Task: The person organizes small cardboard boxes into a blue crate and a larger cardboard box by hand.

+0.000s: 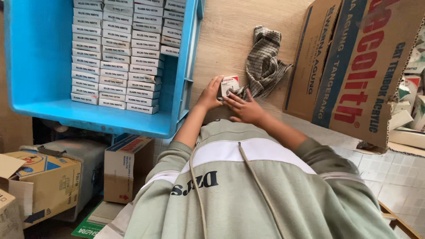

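Observation:
My left hand (pixel 209 94) grips the side of a small white and red box (pixel 229 83) standing on the wooden tabletop (pixel 226 31). Against the front of that box rests my right hand (pixel 245 107), its fingers spread. A checked grey cloth (pixel 264 61) lies just to the right of the box, touching it. To the left stands a blue plastic crate (pixel 40 57) holding several rows of small white boxes (pixel 119 57) stacked flat.
A large brown cardboard carton (pixel 354 66) with red and blue print leans at the right. Below the table stand several cardboard boxes (pixel 128 166) on the floor at the left. White floor tiles (pixel 394 177) show at the lower right.

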